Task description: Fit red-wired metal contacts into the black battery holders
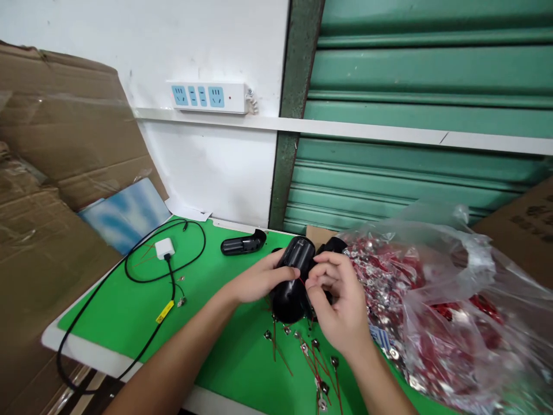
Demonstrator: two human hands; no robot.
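Note:
A glossy black plastic housing (290, 302) stands tilted over the green mat, with my left hand (270, 276) wrapped around its left side, thumb across the front. Beside its right edge, my right hand (334, 288) pinches a thin red wire (302, 280) between thumb and forefinger. The wire's far end is hidden by the housing and my fingers. More black parts (330, 245) sit partly covered behind my right hand. Below the hands lie several small metal contacts with red wires (319, 380), scattered on the mat.
A clear plastic bag (453, 323) full of metal pieces and red wires fills the right side. Another black part (243, 243) lies at the back. A black cable (173, 276) with a white plug (165, 249) loops at left, near cardboard (64, 144). A power strip (207, 97) hangs on the wall.

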